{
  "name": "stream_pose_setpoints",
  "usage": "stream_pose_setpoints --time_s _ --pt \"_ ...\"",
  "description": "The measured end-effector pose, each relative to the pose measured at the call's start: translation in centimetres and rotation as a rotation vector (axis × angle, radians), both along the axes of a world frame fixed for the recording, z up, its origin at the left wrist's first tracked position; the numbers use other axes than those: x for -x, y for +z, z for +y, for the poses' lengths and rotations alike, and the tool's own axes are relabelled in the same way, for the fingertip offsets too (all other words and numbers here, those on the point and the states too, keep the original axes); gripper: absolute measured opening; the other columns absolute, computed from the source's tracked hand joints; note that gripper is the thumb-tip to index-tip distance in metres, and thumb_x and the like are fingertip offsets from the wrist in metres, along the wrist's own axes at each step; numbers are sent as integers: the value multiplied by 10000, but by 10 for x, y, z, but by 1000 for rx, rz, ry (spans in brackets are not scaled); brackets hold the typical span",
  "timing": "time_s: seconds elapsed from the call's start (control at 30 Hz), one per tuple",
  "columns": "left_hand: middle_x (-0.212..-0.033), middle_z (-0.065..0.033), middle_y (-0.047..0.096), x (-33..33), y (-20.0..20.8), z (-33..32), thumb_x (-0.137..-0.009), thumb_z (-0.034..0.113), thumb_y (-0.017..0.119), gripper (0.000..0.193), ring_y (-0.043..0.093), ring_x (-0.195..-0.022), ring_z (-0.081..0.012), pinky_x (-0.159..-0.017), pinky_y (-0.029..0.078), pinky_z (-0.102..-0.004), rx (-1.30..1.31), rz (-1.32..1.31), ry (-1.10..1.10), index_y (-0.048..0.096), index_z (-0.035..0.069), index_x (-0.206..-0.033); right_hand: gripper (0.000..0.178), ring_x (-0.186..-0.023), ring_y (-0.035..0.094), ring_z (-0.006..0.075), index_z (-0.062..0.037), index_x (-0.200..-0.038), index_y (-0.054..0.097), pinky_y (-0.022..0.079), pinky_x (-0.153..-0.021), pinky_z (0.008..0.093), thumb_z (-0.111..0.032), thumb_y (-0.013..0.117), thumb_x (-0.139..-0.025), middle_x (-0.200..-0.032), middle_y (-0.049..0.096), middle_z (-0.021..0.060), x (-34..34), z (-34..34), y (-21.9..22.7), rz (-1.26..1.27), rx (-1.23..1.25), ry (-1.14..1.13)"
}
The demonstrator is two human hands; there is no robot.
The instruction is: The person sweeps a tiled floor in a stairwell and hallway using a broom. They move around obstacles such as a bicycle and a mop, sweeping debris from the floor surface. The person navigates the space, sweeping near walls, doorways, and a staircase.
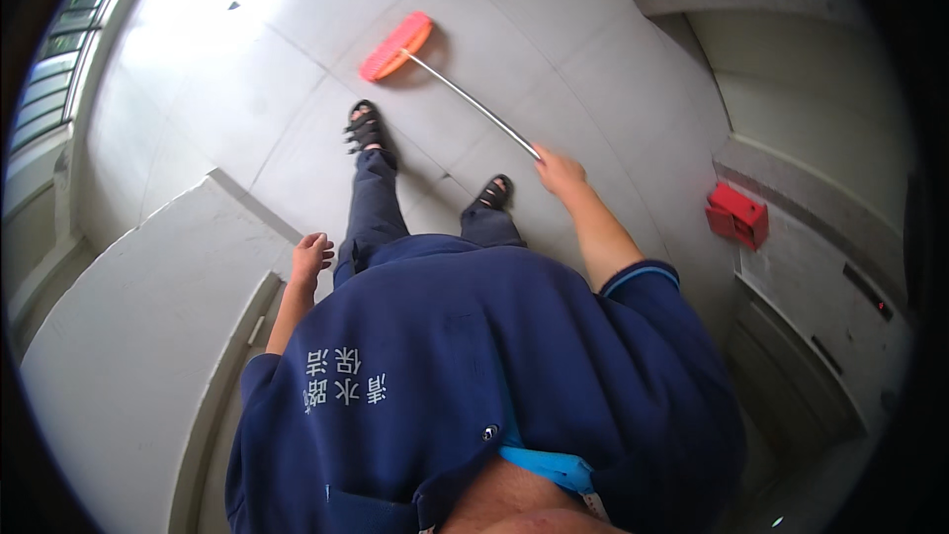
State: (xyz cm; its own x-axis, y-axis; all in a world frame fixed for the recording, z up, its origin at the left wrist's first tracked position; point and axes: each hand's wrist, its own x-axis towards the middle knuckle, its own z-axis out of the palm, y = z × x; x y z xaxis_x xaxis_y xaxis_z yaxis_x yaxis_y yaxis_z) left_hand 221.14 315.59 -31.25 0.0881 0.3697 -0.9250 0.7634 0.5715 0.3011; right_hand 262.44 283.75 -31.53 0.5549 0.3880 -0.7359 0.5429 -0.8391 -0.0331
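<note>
Brt glare upper-L floor [213, 15]; edges bent, dk.

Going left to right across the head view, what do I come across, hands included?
Barred window → left hand → broom head → right sandal → right hand → red box.

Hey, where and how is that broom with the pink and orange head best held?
Probably by the near end of its metal handle, coming from the person's right with fingers wrapped around it: the slim shaft slants back that way, away from the wide broom head. The right hand grips there now.
</note>
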Motion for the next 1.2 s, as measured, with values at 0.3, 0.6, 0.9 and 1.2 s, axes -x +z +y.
stream_pose_setpoints --time_s 0.3,0.6,0.9,1.2 --pt "-701 -74 606 -103 -34 -149 -777 243 583 299 555 -569 -128 -507 455 -256 -226 -92 -572 614 -18 -918 257 -884 561 316 -185 -1067 530 443 -725 425 -245 445 -832 -955 591 122 66 -476 149 -160 382 -497" --pt "-833 -99 634 -218 -15 -223 -786 238 576 300 584 -757 -163 -697 459 -278 -193 -338 -740 611 -1 -964 247 -801 582 286 -198 -1021 567 454 -681 384 -277 525 -791 -868 617 76 -28 -506 195 -337 106 -464" --pt "-833 -106 625 -312 -9 -236 -783 253 575 306 586 -703 -174 -612 475 -294 -99 -4 -827 598 11 -970 167 -746 565 335 -142 -839 539 426 -625 452 -248 418 -795 -793 604 120 -197 -287 18 -150 -272 -468" --pt "-851 -92 609 -473 8 -261 -816 251 537 320 577 -679 -159 -556 469 -282 92 -45 -639 534 15 -1033 338 -846 576 249 -277 -1116 512 449 -726 369 -377 491 -793 -930 604 39 -189 -488 75 -7 154 -739"
